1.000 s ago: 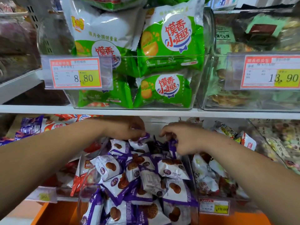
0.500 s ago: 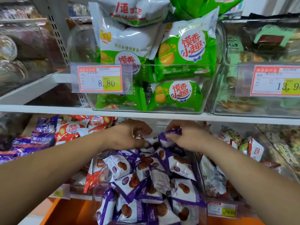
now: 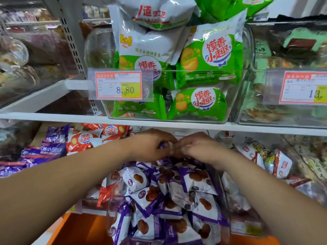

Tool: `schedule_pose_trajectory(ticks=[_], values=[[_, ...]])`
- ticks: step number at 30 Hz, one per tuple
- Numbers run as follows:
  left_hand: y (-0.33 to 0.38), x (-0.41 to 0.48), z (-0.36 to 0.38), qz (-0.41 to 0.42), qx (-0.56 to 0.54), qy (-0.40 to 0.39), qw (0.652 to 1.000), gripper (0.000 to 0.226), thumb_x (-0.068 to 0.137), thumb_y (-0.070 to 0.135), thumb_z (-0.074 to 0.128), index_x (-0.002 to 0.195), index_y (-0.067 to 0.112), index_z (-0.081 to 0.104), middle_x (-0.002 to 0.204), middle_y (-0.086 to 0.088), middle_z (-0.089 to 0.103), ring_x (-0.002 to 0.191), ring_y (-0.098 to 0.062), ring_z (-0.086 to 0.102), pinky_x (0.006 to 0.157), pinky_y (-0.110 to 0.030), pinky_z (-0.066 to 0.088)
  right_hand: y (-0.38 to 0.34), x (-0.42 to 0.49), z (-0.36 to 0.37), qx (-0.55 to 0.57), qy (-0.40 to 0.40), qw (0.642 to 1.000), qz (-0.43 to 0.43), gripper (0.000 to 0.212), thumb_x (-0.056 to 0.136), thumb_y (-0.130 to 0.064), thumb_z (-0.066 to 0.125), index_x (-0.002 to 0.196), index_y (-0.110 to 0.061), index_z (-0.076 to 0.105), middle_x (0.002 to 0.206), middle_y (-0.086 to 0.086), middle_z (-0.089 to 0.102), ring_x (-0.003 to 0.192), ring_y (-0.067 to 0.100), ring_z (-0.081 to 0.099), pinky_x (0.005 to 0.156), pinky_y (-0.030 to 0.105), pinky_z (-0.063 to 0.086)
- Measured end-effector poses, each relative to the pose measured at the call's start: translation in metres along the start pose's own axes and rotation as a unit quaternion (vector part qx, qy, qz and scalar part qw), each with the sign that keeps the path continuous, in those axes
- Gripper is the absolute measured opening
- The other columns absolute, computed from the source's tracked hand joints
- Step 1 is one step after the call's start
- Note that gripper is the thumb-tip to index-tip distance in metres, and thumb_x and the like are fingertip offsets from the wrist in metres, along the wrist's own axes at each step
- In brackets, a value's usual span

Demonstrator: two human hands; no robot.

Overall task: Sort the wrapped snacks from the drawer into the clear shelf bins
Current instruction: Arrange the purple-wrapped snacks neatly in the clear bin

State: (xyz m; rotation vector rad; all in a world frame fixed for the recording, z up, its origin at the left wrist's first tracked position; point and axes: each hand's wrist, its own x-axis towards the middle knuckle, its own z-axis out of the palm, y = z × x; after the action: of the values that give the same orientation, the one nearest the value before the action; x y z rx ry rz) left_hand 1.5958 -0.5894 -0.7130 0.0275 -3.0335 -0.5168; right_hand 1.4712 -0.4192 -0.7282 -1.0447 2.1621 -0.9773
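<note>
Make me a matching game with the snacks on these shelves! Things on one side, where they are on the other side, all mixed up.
Things:
1. green bags
2. purple packs
3. red packs
4. price tag saying 8.80

Places:
A. heaped in the low clear bin, in the middle
B. fixed on the front of the top clear bin
C. lying to the left of the purple heap
D. stacked inside the top clear bin

Pairs: 1-D, 2-A, 3-C, 4-B
</note>
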Motion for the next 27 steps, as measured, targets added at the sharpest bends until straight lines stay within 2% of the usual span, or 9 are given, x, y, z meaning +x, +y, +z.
schedule_pose_trajectory(ticks=[2,3,7,10,13,16,19,23,27], values=[[-0.002,0.008,0.004,0.007,0.022,-0.022,0.999,0.028,0.093,0.032,0.067,0.121,0.027,0.072,0.112,0.006,0.073,0.096,-0.008,0.064,0.083,-0.023,0.050,0.013,-0.003,-0.028,-0.150,0.064,0.987,0.005,0.020,0.095,-0.022,0.067,0.106,-0.035,0.075,0.109,-0.017,0.073,0.108,0.006,0.064,0.084,0.007,0.045],[-0.002,0.012,0.006,0.013,0.030,-0.043,0.999,0.028,0.091,0.027,0.070,0.118,0.026,0.074,0.114,0.006,0.072,0.096,-0.005,0.062,0.083,-0.021,0.049,0.020,-0.005,-0.039,-0.216,0.074,0.974,0.010,0.020,0.097,-0.024,0.063,0.109,-0.036,0.072,0.116,-0.015,0.072,0.113,0.009,0.063,0.089,0.014,0.047],[0.005,0.041,0.010,0.013,0.082,-0.131,0.988,0.054,0.077,0.029,0.081,0.128,0.036,0.064,0.136,0.010,0.053,0.121,-0.009,0.051,0.100,-0.029,0.048,0.029,-0.002,-0.045,-0.401,-0.003,0.916,-0.009,0.026,0.097,-0.041,0.062,0.121,-0.035,0.069,0.133,-0.004,0.062,0.121,0.021,0.056,0.094,0.028,0.046],[0.012,0.067,0.018,-0.023,0.031,-0.160,0.986,0.049,0.081,0.034,0.080,0.127,0.040,0.064,0.135,0.014,0.054,0.118,-0.010,0.054,0.098,-0.031,0.049,0.024,0.016,-0.036,-0.426,-0.053,0.903,0.017,0.041,0.086,-0.054,0.070,0.124,-0.040,0.064,0.132,-0.004,0.060,0.118,0.024,0.057,0.089,0.034,0.049],[0.007,0.080,0.031,-0.030,0.026,-0.175,0.984,0.039,0.090,0.025,0.072,0.129,0.029,0.067,0.132,0.008,0.064,0.113,-0.010,0.060,0.097,-0.027,0.049,0.022,0.033,-0.034,-0.433,-0.104,0.894,0.037,0.043,0.081,-0.045,0.077,0.121,-0.034,0.066,0.121,-0.003,0.067,0.099,0.020,0.063,0.084,0.034,0.057],[-0.005,0.077,0.036,-0.049,0.046,-0.200,0.977,0.044,0.094,0.027,0.065,0.138,0.030,0.061,0.133,0.005,0.064,0.115,-0.014,0.062,0.099,-0.029,0.051,0.025,0.040,-0.031,-0.460,-0.116,0.878,0.063,0.052,0.077,-0.046,0.071,0.127,-0.044,0.060,0.123,-0.004,0.064,0.103,0.025,0.063,0.087,0.040,0.057],[-0.010,0.072,0.029,-0.062,0.028,-0.219,0.973,0.051,0.092,0.030,0.070,0.142,0.031,0.057,0.132,0.011,0.065,0.115,-0.010,0.062,0.100,-0.027,0.051,0.029,0.044,-0.022,-0.501,-0.088,0.858,0.078,0.045,0.077,-0.052,0.069,0.120,-0.041,0.064,0.120,-0.002,0.065,0.107,0.031,0.062,0.092,0.041,0.053],[-0.010,0.067,0.022,-0.086,0.000,-0.224,0.971,0.041,0.086,0.045,0.074,0.126,0.036,0.069,0.118,0.021,0.069,0.107,-0.004,0.065,0.101,-0.031,0.052,0.028,0.043,0.000,-0.554,-0.058,0.830,0.008,0.022,0.094,-0.037,0.061,0.114,-0.029,0.067,0.115,-0.001,0.068,0.113,0.024,0.061,0.106,0.039,0.035],[-0.007,0.065,0.021,-0.096,-0.012,-0.194,0.976,0.027,0.096,0.034,0.065,0.122,0.030,0.072,0.118,0.016,0.069,0.104,-0.005,0.061,0.091,-0.022,0.047,0.031,0.034,-0.015,-0.475,-0.008,0.880,0.002,0.018,0.095,-0.034,0.058,0.106,-0.027,0.071,0.114,0.002,0.068,0.106,0.030,0.062,0.079,0.028,0.043]])
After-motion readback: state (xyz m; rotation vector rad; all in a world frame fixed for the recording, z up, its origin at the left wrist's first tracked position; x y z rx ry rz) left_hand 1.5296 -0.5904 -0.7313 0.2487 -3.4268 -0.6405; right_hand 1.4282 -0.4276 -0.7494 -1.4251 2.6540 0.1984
